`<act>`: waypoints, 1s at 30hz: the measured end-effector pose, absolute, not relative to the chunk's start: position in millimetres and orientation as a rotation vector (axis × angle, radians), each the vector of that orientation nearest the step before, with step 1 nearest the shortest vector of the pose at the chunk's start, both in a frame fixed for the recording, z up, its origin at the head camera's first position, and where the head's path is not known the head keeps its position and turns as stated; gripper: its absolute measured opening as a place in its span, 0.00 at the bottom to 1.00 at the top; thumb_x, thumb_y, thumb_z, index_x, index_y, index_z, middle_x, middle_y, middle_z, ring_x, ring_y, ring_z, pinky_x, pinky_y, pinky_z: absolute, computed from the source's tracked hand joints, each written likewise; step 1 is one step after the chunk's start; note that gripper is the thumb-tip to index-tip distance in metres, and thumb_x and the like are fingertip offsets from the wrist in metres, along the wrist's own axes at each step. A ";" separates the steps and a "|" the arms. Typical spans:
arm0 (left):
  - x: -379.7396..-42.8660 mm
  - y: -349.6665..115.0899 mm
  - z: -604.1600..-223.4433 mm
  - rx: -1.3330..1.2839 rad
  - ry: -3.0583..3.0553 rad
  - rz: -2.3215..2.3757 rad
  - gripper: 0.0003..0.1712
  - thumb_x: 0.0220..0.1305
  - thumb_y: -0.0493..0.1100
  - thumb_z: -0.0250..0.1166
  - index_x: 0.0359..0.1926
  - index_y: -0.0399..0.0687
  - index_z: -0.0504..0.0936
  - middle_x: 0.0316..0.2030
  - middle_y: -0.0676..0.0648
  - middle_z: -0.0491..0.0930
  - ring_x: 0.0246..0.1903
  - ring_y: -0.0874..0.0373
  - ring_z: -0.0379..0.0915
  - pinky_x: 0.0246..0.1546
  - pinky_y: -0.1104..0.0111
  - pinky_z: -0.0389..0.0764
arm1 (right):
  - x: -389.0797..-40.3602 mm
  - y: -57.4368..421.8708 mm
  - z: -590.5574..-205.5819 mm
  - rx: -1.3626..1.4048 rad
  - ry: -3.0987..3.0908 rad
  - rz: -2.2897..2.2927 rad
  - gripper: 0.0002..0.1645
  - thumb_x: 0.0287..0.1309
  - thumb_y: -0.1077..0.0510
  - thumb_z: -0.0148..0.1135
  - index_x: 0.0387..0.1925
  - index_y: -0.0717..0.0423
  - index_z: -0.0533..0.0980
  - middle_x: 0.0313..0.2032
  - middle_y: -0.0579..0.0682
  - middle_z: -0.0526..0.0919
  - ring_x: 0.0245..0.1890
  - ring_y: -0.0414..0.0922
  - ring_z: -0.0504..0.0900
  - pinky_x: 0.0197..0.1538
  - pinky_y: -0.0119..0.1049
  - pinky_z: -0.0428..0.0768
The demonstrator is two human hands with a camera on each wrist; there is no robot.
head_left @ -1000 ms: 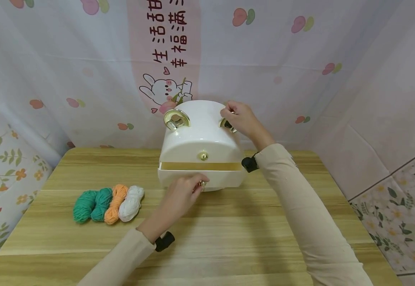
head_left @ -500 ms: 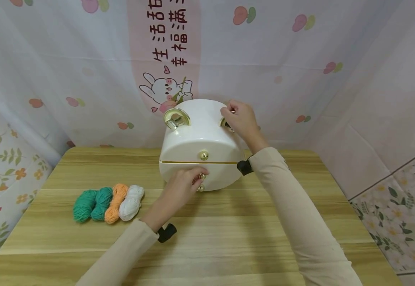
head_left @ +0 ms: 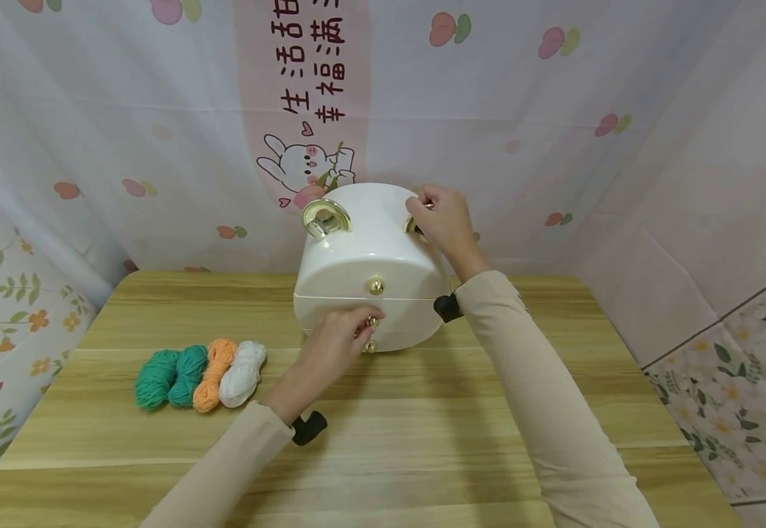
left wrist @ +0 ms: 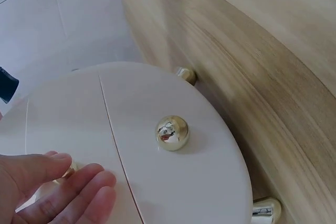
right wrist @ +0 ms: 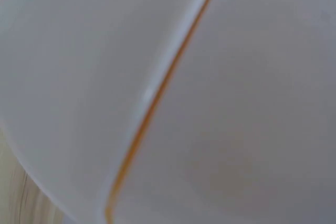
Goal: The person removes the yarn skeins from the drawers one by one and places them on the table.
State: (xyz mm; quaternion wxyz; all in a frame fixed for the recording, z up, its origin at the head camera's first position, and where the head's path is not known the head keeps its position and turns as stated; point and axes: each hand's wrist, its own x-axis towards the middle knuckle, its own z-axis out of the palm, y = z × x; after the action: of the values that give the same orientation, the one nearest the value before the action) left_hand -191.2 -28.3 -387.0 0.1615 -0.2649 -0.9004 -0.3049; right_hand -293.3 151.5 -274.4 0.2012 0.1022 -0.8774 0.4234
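Fingers of the left hand (head_left: 340,337) are drawn together in a pinch at the middle gold knob (head_left: 373,322), on the front of a white box (head_left: 376,246). Fingers of the right hand (head_left: 447,220) are curled about the right gold ring (head_left: 412,226) at the top of the box; the fist covers most of that ring, so the exact contact cannot be told. Location of the box: on the wooden table (head_left: 422,455), toward its far edge, standing upright before a printed curtain (head_left: 489,88). Its rounded front is divided by seams into three tiers, with an upper knob (head_left: 375,286) above the left hand and a lower knob (head_left: 371,346) below it. At the upper seam the head view shows only a fine line; the blurred right wrist view shows a thin amber line (right wrist: 160,90) between two white panels. A left gold ring (head_left: 326,218) stands uncovered on the box's other shoulder. Gold feet (left wrist: 266,211) show at its base in the left wrist view. On the table, to the left of the box and apart from it, lie green yarn (head_left: 156,379), orange yarn (head_left: 215,375) and white yarn (head_left: 243,374), side by side in a row.
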 end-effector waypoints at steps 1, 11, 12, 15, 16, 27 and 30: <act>-191.6 -28.4 -386.9 -0.754 -2.571 -0.873 0.12 0.57 0.35 0.65 0.42 0.50 0.82 0.29 0.50 0.83 0.19 0.65 0.66 0.22 0.74 0.68 | -293.6 151.4 -274.5 0.286 -2.451 1.183 0.15 0.50 0.57 0.51 0.11 0.51 0.64 0.11 0.42 0.61 0.16 0.40 0.61 0.24 0.31 0.58; -190.1 -31.0 -387.1 -0.785 -2.568 -0.775 0.12 0.57 0.39 0.66 0.43 0.54 0.82 0.28 0.53 0.84 0.25 0.63 0.78 0.26 0.71 0.75 | -293.5 150.8 -274.4 0.271 -2.458 1.180 0.15 0.50 0.57 0.51 0.12 0.52 0.63 0.12 0.43 0.61 0.18 0.41 0.61 0.24 0.31 0.58; -189.2 -31.7 -387.4 -0.813 -2.565 -0.766 0.13 0.57 0.39 0.66 0.44 0.55 0.83 0.29 0.53 0.84 0.25 0.64 0.78 0.26 0.72 0.75 | -293.3 150.7 -274.6 0.269 -2.458 1.183 0.15 0.50 0.57 0.51 0.12 0.52 0.63 0.12 0.43 0.61 0.18 0.41 0.60 0.24 0.31 0.58; -186.2 -34.4 -390.2 -0.924 -2.584 -0.782 0.12 0.58 0.41 0.65 0.45 0.55 0.83 0.29 0.54 0.84 0.24 0.66 0.76 0.26 0.74 0.74 | -293.0 150.6 -275.2 0.259 -2.457 1.193 0.15 0.51 0.57 0.51 0.12 0.52 0.63 0.12 0.43 0.61 0.17 0.41 0.60 0.25 0.31 0.58; -185.5 -35.3 -391.9 -0.954 -2.594 -0.800 0.12 0.59 0.42 0.64 0.45 0.55 0.83 0.29 0.54 0.84 0.25 0.66 0.76 0.27 0.74 0.74 | -292.7 150.5 -275.3 0.256 -2.455 1.195 0.15 0.51 0.57 0.51 0.12 0.52 0.63 0.12 0.43 0.61 0.17 0.41 0.59 0.25 0.32 0.58; -189.3 -38.2 -430.0 -0.862 -2.803 -0.853 0.15 0.57 0.38 0.65 0.47 0.47 0.79 0.38 0.46 0.83 0.37 0.53 0.81 0.38 0.61 0.80 | -292.9 148.1 -276.6 0.246 -2.421 1.175 0.16 0.52 0.59 0.52 0.11 0.51 0.63 0.12 0.42 0.62 0.17 0.40 0.60 0.25 0.32 0.59; -192.1 -35.4 -435.2 -0.846 -2.783 -0.890 0.14 0.56 0.37 0.65 0.46 0.46 0.79 0.38 0.46 0.83 0.38 0.52 0.80 0.40 0.61 0.79 | -293.3 148.3 -276.5 0.241 -2.419 1.169 0.16 0.52 0.59 0.52 0.11 0.51 0.63 0.12 0.42 0.62 0.16 0.39 0.59 0.25 0.32 0.59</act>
State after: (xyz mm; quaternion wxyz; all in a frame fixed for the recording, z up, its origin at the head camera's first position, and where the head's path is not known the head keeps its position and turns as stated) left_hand -192.1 -35.4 -435.2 0.0501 -0.2779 -0.9137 -0.2922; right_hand -293.3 148.3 -276.5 0.2203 0.0871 -0.8747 0.4228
